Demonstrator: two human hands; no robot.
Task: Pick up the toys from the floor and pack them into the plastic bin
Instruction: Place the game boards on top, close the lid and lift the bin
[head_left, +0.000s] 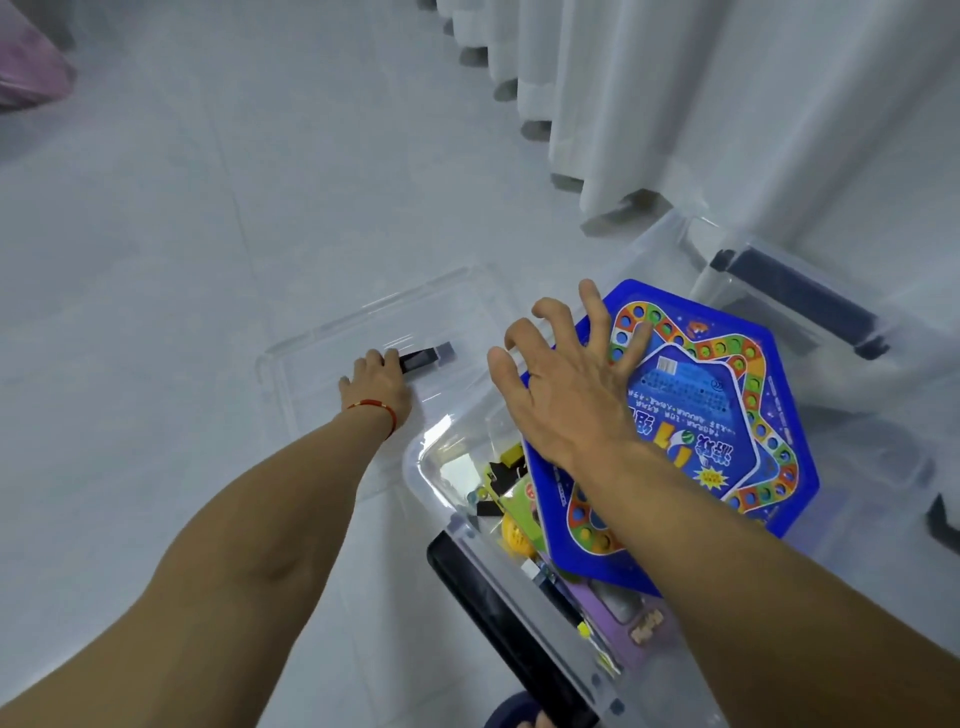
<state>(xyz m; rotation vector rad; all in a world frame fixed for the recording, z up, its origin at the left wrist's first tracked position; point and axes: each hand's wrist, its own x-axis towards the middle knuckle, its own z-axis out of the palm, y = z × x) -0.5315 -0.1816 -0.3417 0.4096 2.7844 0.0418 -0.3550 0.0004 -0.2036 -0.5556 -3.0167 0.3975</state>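
Floor (156, 260) was pale grey-white tile with faint grout lines; white curtain (675, 104) hung in folds along the far right, hem just above the floor. A pink blurred shape (28, 73) sat at the top-left corner, too soft to identify. Clear plastic bin (431, 462) stood on the floor at lower right, dark latch handle (498, 623) on its near end, another dark handle (800, 301) on the far end. Bin was already packed: blue hexagonal game board (727, 415) with a coloured ring track lay tilted on top, one corner sticking over the rim; under it a yellow ball (517, 538), green and black pieces, a purple box (623, 623), all partly covered. Clear lid (363, 322) lay flat on the floor just left of the bin, touching or nearly touching it, can't tell which. Left hand (376, 382), red string on the wrist, was closed around the lid's dark latch clip (423, 358). Right hand (566, 384) was open, fingers spread, palm pressed on the blue board, not gripping anything. Print on the board was unreadable. Something dark blue (511, 712) at the bottom edge was cut off; bin's right side ran out of frame.
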